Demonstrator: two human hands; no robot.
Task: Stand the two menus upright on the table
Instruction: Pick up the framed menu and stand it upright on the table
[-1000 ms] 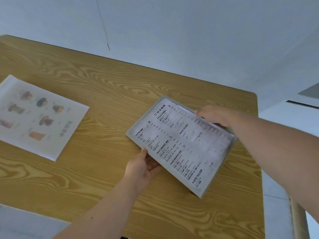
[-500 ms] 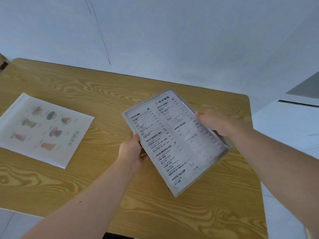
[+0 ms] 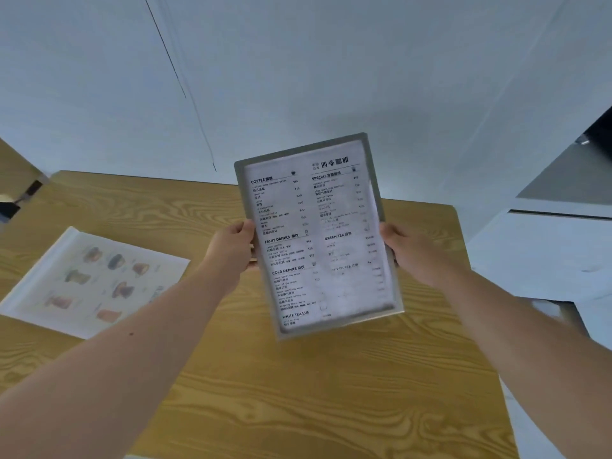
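Note:
A grey-framed drinks menu (image 3: 318, 236) with black text is held up above the wooden table (image 3: 298, 392), its printed face toward me and its top edge tilted away. My left hand (image 3: 228, 250) grips its left edge and my right hand (image 3: 414, 253) grips its right edge. A second menu (image 3: 96, 279), white with pictures of drinks, lies flat on the table at the left.
A pale wall runs behind the table's far edge. A white counter or cabinet (image 3: 546, 253) stands to the right of the table. Another wooden surface (image 3: 13, 167) shows at the far left.
Both hands have lifted the text menu off the table and turned it from slanted and nearly flat to almost upright facing me. The view has shifted upward.

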